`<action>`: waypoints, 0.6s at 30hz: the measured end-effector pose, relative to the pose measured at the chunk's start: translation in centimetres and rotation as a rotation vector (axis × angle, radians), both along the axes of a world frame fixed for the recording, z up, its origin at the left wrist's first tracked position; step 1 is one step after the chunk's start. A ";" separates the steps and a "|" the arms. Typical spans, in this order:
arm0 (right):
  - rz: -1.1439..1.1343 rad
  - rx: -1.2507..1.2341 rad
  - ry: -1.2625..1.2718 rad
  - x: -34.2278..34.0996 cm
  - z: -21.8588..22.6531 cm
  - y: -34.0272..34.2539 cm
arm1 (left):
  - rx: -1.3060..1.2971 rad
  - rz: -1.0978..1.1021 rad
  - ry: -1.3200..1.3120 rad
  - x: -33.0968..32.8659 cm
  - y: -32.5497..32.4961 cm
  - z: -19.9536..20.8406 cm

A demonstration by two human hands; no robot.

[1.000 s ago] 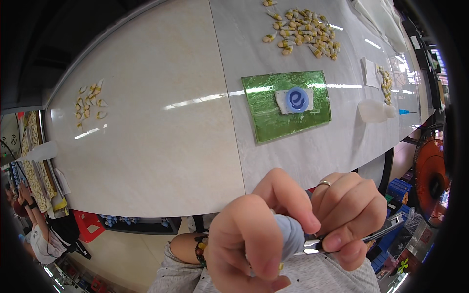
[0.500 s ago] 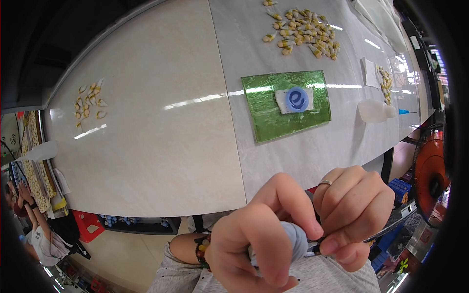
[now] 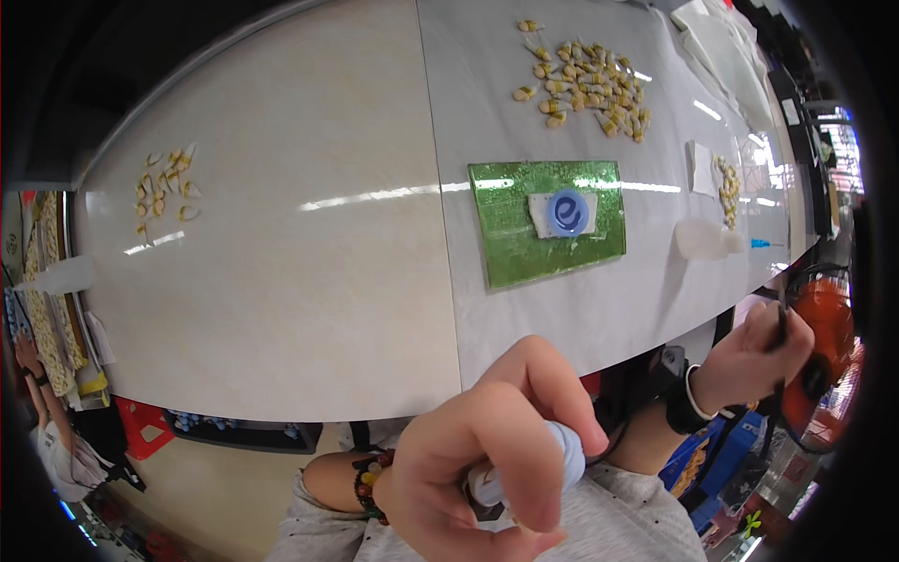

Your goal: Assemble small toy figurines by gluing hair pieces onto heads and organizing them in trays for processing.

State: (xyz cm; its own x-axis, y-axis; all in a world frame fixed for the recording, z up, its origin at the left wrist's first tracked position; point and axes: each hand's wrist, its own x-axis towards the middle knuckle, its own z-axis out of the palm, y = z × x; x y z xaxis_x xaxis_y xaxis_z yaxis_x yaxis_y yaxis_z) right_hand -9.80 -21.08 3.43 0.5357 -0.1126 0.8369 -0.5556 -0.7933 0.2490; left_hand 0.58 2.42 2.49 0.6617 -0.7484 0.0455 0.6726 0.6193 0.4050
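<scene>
My left hand [image 3: 487,440] is closed around a small pale blue, rounded piece [image 3: 569,451], with thumb and fingers curled about it. A whitish part of the piece shows between the fingers; the rest is hidden by them. Off to the right, beyond the table edge, my right hand [image 3: 757,354] pinches a thin, dark, stick-like tool [image 3: 782,323]. Its tip is too blurred to make out. On the table in front lies a green glass-like slab [image 3: 506,244]. A light blue round cap [image 3: 567,214] with dark blue stuff inside sits on a white pad on that slab.
Several small yellow-and-white pieces [image 3: 590,84] lie heaped at the back; more [image 3: 164,192] lie at left. A translucent bottle [image 3: 702,241] with a blue needle tip stands at right, near an orange fan [image 3: 829,332]. Another person's arm [image 3: 42,389] shows at far left.
My right hand has moved away from the pale blue piece, out to the right with the thin tool. The left hand still holds the piece in nearly the same place.
</scene>
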 end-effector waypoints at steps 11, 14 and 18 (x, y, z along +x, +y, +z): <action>-0.028 0.838 0.075 -1.6 -3.6 -7.0 | -0.164 0.077 -0.351 0.2 -1.0 -3.1; -0.008 0.834 0.122 -1.7 -3.7 -7.3 | -0.134 -0.062 -0.239 0.9 0.1 -1.8; 0.019 0.811 -0.033 -0.4 -2.8 -5.2 | -0.176 -0.159 -0.065 0.8 -0.1 -1.1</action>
State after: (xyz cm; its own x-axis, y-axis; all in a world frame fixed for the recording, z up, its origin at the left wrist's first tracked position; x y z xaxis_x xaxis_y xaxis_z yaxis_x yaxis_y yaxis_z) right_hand -10.18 -26.28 0.65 0.5203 -0.6823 0.5136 -0.5375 -0.7290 -0.4239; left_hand 1.40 2.28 1.37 0.5278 -0.8195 0.2230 0.7434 0.5728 0.3454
